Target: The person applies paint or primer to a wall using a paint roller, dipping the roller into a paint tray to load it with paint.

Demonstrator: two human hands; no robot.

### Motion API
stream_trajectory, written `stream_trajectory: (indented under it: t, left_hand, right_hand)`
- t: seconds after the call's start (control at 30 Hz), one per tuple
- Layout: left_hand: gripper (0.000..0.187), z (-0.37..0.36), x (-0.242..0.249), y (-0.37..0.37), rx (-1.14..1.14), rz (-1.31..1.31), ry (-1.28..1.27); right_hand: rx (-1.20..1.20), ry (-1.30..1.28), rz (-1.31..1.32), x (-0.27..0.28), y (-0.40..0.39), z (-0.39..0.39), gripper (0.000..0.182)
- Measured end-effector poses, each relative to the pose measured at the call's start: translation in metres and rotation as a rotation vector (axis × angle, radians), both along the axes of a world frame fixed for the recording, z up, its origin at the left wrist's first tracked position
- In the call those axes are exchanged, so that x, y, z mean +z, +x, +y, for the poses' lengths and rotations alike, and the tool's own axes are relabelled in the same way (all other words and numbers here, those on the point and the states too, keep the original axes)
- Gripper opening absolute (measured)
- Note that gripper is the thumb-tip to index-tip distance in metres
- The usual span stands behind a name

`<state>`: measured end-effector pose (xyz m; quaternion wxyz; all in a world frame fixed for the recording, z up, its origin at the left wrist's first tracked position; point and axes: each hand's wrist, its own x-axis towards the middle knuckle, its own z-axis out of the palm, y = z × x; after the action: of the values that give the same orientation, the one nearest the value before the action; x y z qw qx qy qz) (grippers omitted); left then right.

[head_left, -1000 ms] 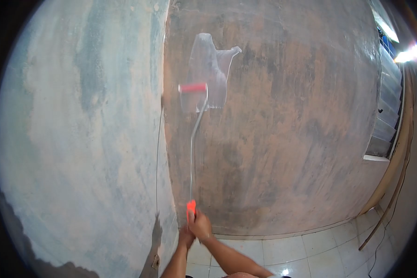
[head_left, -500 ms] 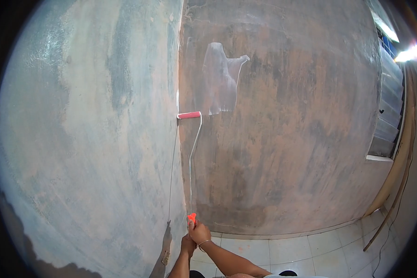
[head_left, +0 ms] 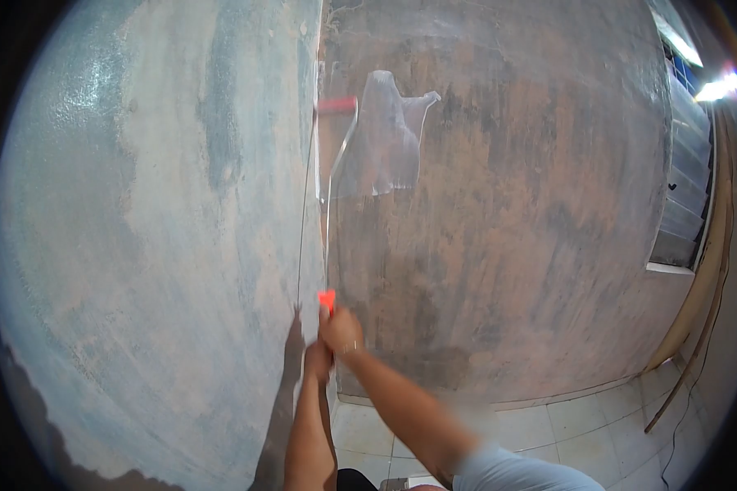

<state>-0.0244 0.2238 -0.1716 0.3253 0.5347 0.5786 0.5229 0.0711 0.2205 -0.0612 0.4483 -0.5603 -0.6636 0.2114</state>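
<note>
A paint roller with a red sleeve presses on the wall beside the corner, its long thin metal rod running down to an orange handle. My right hand is wrapped round the handle, just under its flared orange top. Directly below, my left hand is closed round the lower part of the same handle. A pale wet paint patch lies on the brownish wall to the right of the roller.
The bluish-grey wall meets the brown one at a vertical corner on the left. At the right are a louvred window, a bright lamp and a leaning wooden pole. White floor tiles lie below.
The roller has moved up along the corner, and both hands have risen with the handle. A faint pale paint film now shows between the corner and the earlier patch.
</note>
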Motion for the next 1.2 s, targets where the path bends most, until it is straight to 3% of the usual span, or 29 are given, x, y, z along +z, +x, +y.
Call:
stream_trajectory:
  t: [0.07,0.1,0.13,0.17,0.2,0.27,0.3,0.37,0.4,0.43,0.47,0.53,0.63,0.67,0.73,0.77,0.8,0.83,0.9,0.97,1.03,1.1,1.13,1.2]
  left_hand:
    - [0.047,-0.046,-0.078,0.012,0.008,0.207,0.051]
    - [0.046,-0.069,-0.095,0.02,0.0,-0.045,-0.197]
    - [0.046,-0.1,-0.081,0.031,0.001,-0.259,-0.311]
    - [0.046,-0.118,-0.066,0.042,0.001,-0.472,-0.416]
    - [0.047,-0.117,-0.054,0.047,0.059,-0.524,-0.366]
    - [0.039,-0.071,-0.062,0.026,0.016,-0.233,-0.186]
    - [0.029,-0.062,-0.007,0.024,0.025,-0.008,-0.222]
    - [0.034,-0.016,0.079,0.016,0.089,-0.079,-0.14]
    - [0.06,-0.019,0.135,0.018,0.07,0.027,0.067]
    - [0.062,-0.003,0.174,0.018,0.0,-0.27,0.058]
    - [0.065,0.031,0.198,0.013,-0.032,-0.383,0.059]
    - [0.063,-0.009,0.265,0.024,-0.228,-0.426,0.105]
    - [0.072,-0.003,0.225,0.028,-0.119,-0.362,0.083]
    - [0.077,-0.024,0.199,0.034,-0.02,-0.183,0.08]
    - [0.08,-0.026,0.103,0.036,0.043,-0.167,-0.049]
    - [0.075,-0.03,0.05,0.033,0.011,0.062,-0.039]
    - [0.077,-0.044,0.013,0.042,0.037,0.092,0.057]
    - [0.074,-0.076,0.029,0.06,0.037,-0.376,-0.183]
    - [0.073,-0.09,0.048,0.06,0.029,-0.303,-0.268]
    - [0.074,-0.031,0.028,0.035,-0.024,-0.251,-0.042]
    - [0.077,-0.04,0.123,0.035,0.045,-0.167,0.002]
    - [0.071,-0.043,0.199,0.028,0.01,-0.289,-0.047]
    - [0.067,-0.033,0.216,0.026,-0.067,-0.434,0.066]
    - [0.065,-0.033,0.232,0.024,-0.129,-0.476,0.063]
  right_hand:
    - [0.022,-0.105,-0.036,-0.074,0.009,-0.032,0.045]
    - [0.039,-0.15,-0.037,-0.108,0.015,-0.048,0.044]
    - [0.048,-0.193,-0.05,-0.132,0.019,-0.062,0.044]
    - [0.043,-0.19,-0.049,-0.126,0.021,-0.063,0.044]
    - [0.046,-0.168,-0.026,-0.119,0.021,-0.063,0.044]
    - [0.011,-0.092,0.005,-0.092,0.015,-0.047,0.044]
    - [-0.01,-0.044,0.047,-0.048,0.012,-0.037,0.044]
    - [-0.009,0.169,0.064,0.049,0.01,-0.014,0.048]
    - [-0.032,0.214,0.042,0.1,0.009,-0.006,0.049]
    - [-0.055,0.266,0.043,0.14,0.007,0.005,0.049]
    - [-0.057,0.291,0.041,0.176,0.005,0.015,0.049]
    - [-0.042,0.298,0.065,0.22,0.01,0.013,0.048]
    - [-0.055,0.292,0.021,0.189,0.015,0.014,0.046]
    - [-0.065,0.28,-0.002,0.151,0.015,0.02,0.045]
    - [-0.01,0.136,-0.007,0.078,0.026,-0.01,0.048]
    - [0.01,0.018,-0.026,0.035,0.028,-0.017,0.049]
    - [-0.019,-0.003,-0.015,0.004,0.031,-0.036,0.05]
    - [-0.016,-0.001,-0.009,-0.003,0.032,-0.04,0.05]
    - [-0.001,-0.069,-0.015,-0.016,0.035,-0.046,0.049]
    - [-0.024,0.028,-0.003,0.021,0.027,-0.031,0.049]
    - [-0.039,0.152,0.007,0.089,0.018,-0.017,0.048]
    - [-0.039,0.224,0.01,0.15,0.008,-0.002,0.048]
    - [-0.031,0.276,0.023,0.171,0.006,0.004,0.048]
    - [-0.008,0.258,0.035,0.192,0.01,-0.005,0.049]
